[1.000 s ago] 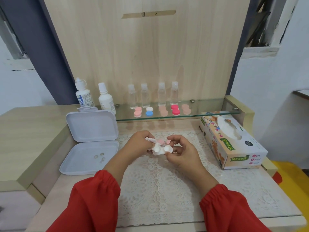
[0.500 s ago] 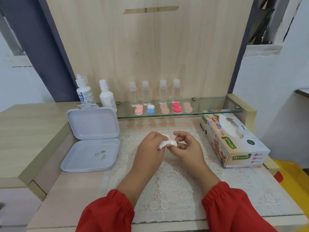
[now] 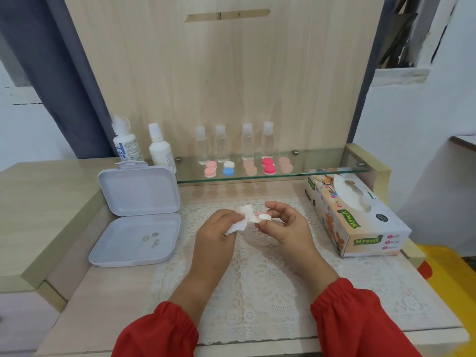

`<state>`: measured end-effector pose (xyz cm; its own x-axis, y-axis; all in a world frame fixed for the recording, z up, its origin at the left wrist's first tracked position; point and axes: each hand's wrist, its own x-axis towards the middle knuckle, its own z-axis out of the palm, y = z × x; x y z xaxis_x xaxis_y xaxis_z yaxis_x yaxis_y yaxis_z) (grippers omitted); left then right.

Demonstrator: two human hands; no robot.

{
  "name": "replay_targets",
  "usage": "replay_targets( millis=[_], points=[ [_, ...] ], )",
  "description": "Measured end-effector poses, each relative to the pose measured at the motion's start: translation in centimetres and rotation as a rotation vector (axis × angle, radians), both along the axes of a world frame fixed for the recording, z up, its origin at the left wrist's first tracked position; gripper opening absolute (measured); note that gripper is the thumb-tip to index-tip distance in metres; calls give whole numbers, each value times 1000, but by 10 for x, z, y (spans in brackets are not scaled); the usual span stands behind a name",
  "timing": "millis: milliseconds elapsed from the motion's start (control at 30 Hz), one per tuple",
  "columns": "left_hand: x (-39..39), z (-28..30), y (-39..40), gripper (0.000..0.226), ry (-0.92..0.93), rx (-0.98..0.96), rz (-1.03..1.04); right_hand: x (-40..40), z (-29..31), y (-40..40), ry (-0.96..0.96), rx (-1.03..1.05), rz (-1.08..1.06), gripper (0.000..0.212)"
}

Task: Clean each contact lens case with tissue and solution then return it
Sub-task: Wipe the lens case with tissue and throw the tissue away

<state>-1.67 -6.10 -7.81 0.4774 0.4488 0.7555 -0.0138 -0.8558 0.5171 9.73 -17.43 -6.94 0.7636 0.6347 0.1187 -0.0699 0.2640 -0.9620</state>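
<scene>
My left hand grips a crumpled white tissue and presses it against a small white and pink contact lens case. My right hand pinches that case between thumb and fingers, above the lace mat. Most of the case is hidden by the tissue and fingers. On the glass shelf lie several more cases: pale pink, blue and white, peach, bright pink and another peach one. Two white solution bottles stand at the shelf's left end.
An open white plastic box with a few lenses in its tray lies at the left. A tissue box stands at the right. Several small clear bottles line the back of the shelf. A wooden panel rises behind.
My left hand turned and drew the tissue over the case; the two open white cups seen a second ago are now mostly covered. Both hands stayed above the mat.
</scene>
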Motion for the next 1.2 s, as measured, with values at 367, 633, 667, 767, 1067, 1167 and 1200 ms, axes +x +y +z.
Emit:
replay_targets(
  millis=[367,633,667,767,1067,1167,1200],
  points=[
    [8,13,0,34,105,-773,-167,-1,-2,0,-19,-9,88,37],
    [7,14,-1,24,15,-1021,-306,-1,-1,3,-44,-15,28,37],
    [8,15,-3,25,7,-980,-268,0,-2,3,-46,-16,20,37],
    [6,16,-9,30,6,-737,-152,2,-4,2,-46,-14,-29,37],
    [11,1,-18,37,203,373,117,2,-5,0,-45,-18,-70,37],
    [16,6,-16,28,305,536,109,0,-4,1,-69,-43,-57,37],
    [18,5,-14,25,314,552,105,0,-4,1,-72,-50,-53,38]
  ],
)
